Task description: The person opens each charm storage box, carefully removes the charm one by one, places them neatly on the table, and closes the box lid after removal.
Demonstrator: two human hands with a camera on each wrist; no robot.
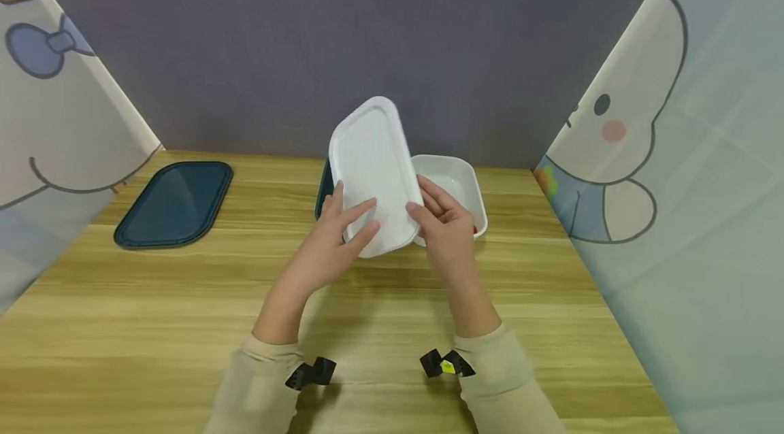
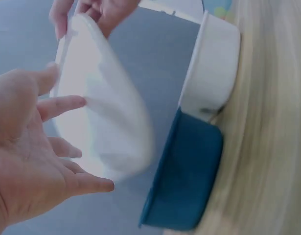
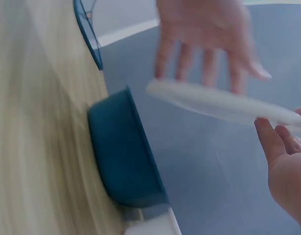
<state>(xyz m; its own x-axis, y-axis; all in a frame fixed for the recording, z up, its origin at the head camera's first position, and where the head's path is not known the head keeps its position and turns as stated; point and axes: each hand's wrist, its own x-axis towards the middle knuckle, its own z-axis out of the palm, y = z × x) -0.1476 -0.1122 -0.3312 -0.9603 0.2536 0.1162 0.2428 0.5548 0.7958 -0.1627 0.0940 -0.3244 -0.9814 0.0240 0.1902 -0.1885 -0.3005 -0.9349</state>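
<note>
A white rectangular lid with rounded corners (image 1: 373, 175) is held up, tilted, above the table. My right hand (image 1: 450, 240) pinches its lower right edge between thumb and fingers. On the lid's left side, my left hand (image 1: 324, 250) has its fingers spread; in the right wrist view its fingertips (image 3: 209, 78) are at the lid's edge, and contact is hard to judge. Behind the lid stands a white box (image 1: 456, 182), open at the top, with a bit of red at its right side. A dark blue box (image 2: 187, 171) stands beside it, mostly hidden by the lid in the head view.
A dark blue lid (image 1: 177, 203) lies flat on the wooden table (image 1: 184, 325) at the left. A grey panel (image 1: 275, 46) rises behind the table. Cartoon-printed panels (image 1: 704, 216) border both sides.
</note>
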